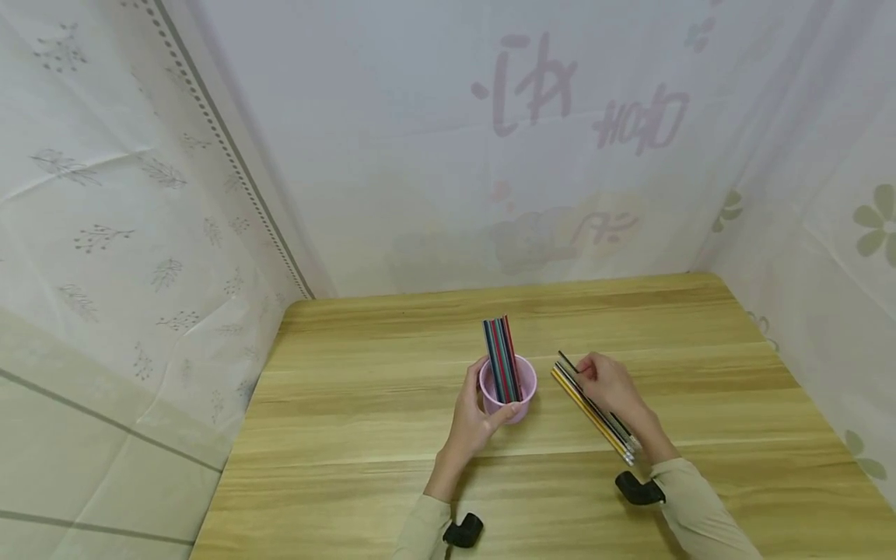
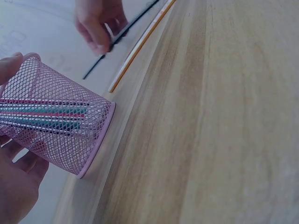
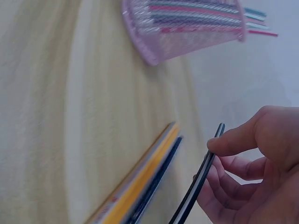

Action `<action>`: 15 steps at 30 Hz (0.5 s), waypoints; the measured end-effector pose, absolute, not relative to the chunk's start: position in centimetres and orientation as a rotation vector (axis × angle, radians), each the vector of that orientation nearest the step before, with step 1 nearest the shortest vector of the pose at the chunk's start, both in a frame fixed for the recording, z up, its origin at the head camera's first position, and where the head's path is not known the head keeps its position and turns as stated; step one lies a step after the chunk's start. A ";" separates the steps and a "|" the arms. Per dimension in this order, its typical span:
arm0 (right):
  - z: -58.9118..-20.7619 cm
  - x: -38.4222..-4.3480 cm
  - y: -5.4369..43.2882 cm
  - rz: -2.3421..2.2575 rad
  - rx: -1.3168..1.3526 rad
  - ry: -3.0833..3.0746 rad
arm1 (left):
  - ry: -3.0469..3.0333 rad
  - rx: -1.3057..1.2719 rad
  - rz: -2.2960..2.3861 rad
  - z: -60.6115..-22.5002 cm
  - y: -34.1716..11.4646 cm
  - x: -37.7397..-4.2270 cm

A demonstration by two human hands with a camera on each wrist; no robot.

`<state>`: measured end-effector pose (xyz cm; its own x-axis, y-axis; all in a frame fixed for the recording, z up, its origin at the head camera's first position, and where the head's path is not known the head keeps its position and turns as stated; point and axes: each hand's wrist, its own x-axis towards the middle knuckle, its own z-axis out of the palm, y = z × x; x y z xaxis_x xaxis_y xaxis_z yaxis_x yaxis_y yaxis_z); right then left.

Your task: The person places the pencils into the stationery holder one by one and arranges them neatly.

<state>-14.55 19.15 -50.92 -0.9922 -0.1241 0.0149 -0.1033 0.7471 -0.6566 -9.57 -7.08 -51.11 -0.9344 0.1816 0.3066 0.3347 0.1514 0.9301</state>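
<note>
My left hand point(image 1: 467, 420) grips a pink mesh pen holder point(image 1: 530, 383), with the thumb at its rim and fingers around its far side. A bundle of dark, teal and red pencils point(image 1: 498, 354) leans inside the holder and sticks out above the rim. To the right, my right hand point(image 1: 616, 389) pinches a black pencil point(image 3: 191, 193) between thumb and fingers, raised just above the table. Close beside it, yellow pencils point(image 3: 135, 186) and a dark pencil point(image 3: 156, 182) lie side by side on the wood, slanting toward me.
Both hands work over a wood-grain table point(image 1: 336, 435). Pale printed curtains point(image 1: 392, 194) hang behind it and at both sides. A black curved piece point(image 1: 463, 531) sits at the left wrist, and another black piece point(image 1: 638, 490) at the right wrist.
</note>
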 end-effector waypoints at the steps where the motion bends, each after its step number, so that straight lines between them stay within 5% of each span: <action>1: -50.7 -14.5 19.0 -1.102 -0.198 2.915 | -2.292 -0.516 -1.907 -51.1 -7.1 -9.6; 8: -48.5 -14.2 18.1 -1.205 -0.201 2.913 | -2.300 -0.458 -1.906 -55.1 -7.0 -10.9; 15: -45.3 -14.1 16.6 -1.415 -0.265 2.935 | -2.272 -0.496 -1.895 -55.1 -6.9 -10.9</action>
